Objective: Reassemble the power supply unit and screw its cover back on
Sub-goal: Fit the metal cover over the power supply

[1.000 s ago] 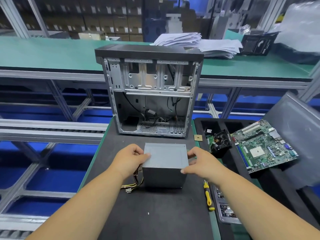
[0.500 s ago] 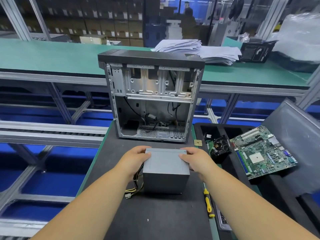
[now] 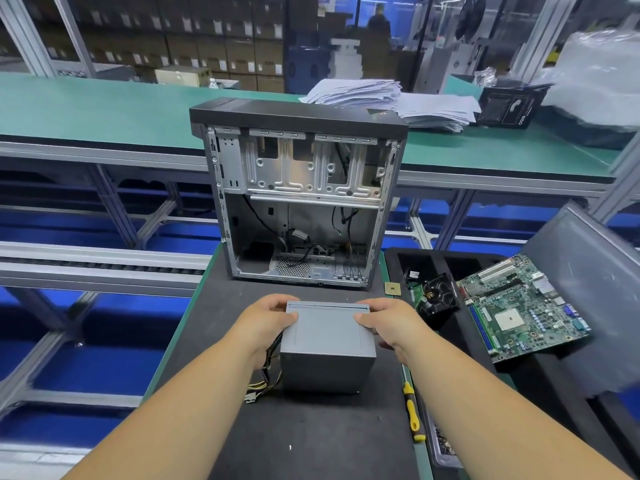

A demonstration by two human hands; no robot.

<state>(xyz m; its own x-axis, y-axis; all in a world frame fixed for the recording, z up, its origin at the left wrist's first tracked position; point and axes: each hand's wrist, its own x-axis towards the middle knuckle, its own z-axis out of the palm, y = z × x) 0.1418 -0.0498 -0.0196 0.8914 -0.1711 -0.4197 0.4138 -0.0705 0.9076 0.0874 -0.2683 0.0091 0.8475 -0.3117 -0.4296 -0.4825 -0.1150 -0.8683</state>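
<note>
A grey metal power supply unit (image 3: 327, 344) stands on the black mat (image 3: 311, 438) in front of me. My left hand (image 3: 265, 323) grips its left side near the far top corner, thumb on the top. My right hand (image 3: 389, 323) holds the right side the same way. Yellow and black cables (image 3: 265, 382) trail from the unit's left side onto the mat. A yellow-handled screwdriver (image 3: 412, 412) lies at the mat's right edge. No loose screws are visible.
An open, empty computer case (image 3: 301, 199) stands upright just behind the unit. To the right, a black tray (image 3: 450, 258) holds a fan (image 3: 438, 296) and a green motherboard (image 3: 519, 306). A small CPU chip (image 3: 392, 289) lies beside the case. A grey panel (image 3: 595, 289) leans far right.
Both hands slid along the unit's sides toward its far top corners, and the view shifted slightly. The unit stays in the same spot on the mat.
</note>
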